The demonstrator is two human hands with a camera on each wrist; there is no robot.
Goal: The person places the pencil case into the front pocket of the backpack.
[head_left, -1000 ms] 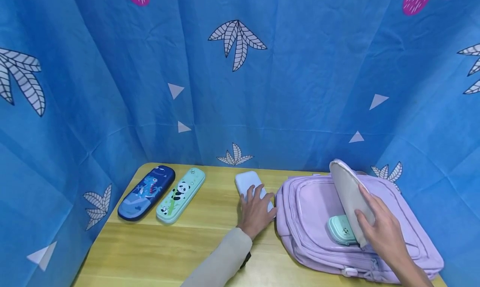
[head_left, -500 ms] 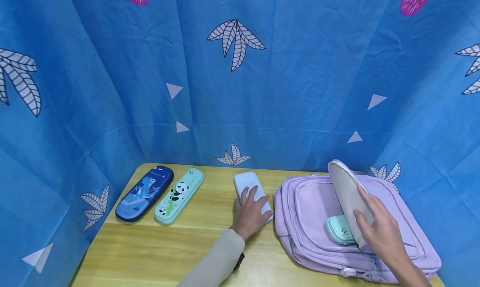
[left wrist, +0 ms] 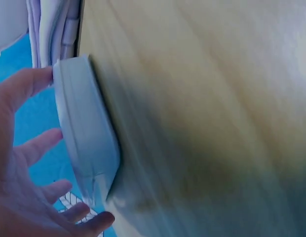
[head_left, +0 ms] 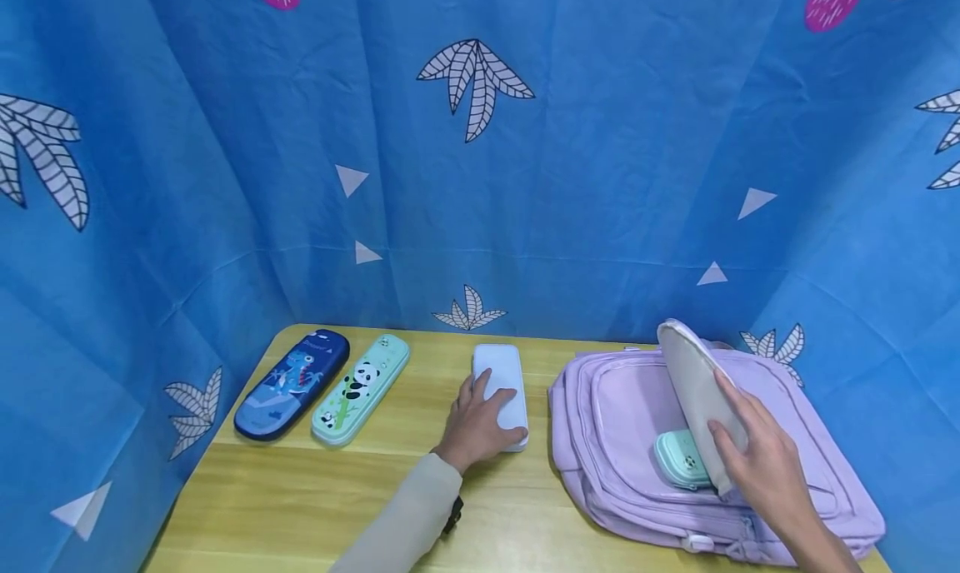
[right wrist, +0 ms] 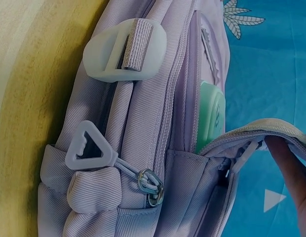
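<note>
A plain pale blue pencil case (head_left: 510, 381) lies on the table left of the lilac backpack (head_left: 622, 406). My left hand (head_left: 480, 419) rests on its near left part with fingers spread. In the left wrist view the thumb (left wrist: 32, 81) touches the edge of the case (left wrist: 89, 123). My right hand (head_left: 765, 452) pinches the backpack's pocket flap (head_left: 701, 398), lifting it with its pale lining showing. Inside that pocket sits a mint green case (head_left: 681, 458), partly hidden by the flap. The same green case (right wrist: 210, 113) shows through the pocket opening in the right wrist view.
On the table's left side lie a dark blue dinosaur pencil case (head_left: 292, 386) and a mint panda pencil case (head_left: 362, 390), side by side. A blue curtain (head_left: 480, 181) hangs behind and around the wooden table (head_left: 300, 506). A zip pull (right wrist: 89, 148) dangles from the backpack.
The pale blue pencil case has turned from slanted to nearly straight, its near end shifting left, away from the backpack, with my left hand. My right hand still holds the flap up.
</note>
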